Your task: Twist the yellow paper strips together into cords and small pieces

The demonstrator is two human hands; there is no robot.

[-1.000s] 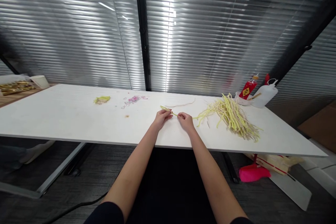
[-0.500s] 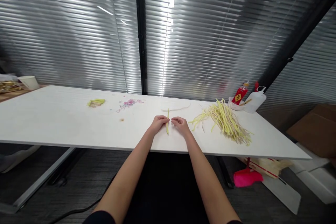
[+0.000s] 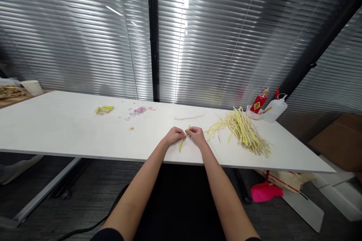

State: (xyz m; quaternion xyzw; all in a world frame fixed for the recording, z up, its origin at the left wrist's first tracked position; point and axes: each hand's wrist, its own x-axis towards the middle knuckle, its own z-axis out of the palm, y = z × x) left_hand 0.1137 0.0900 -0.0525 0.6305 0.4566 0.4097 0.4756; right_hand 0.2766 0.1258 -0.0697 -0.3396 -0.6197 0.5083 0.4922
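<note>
My left hand (image 3: 174,135) and my right hand (image 3: 195,136) meet near the front edge of the white table (image 3: 70,131), fingers pinched together on a thin yellow-green strip (image 3: 181,144). The strip is bent between them, one end pointing down toward me. A large loose pile of the same yellow strips (image 3: 243,130) lies just right of my right hand.
A small yellow bundle (image 3: 103,110) and pink scraps (image 3: 138,111) lie at the back left. One pale strip (image 3: 189,117) lies beyond my hands. A red tube (image 3: 258,103), small bowl (image 3: 252,113) and white squeeze bottle (image 3: 275,107) stand far right. A pink brush (image 3: 266,191) lies on the floor.
The strip first lay stretched sideways between my hands, then stood lengthways. Now both hands have closed in together and folded it.
</note>
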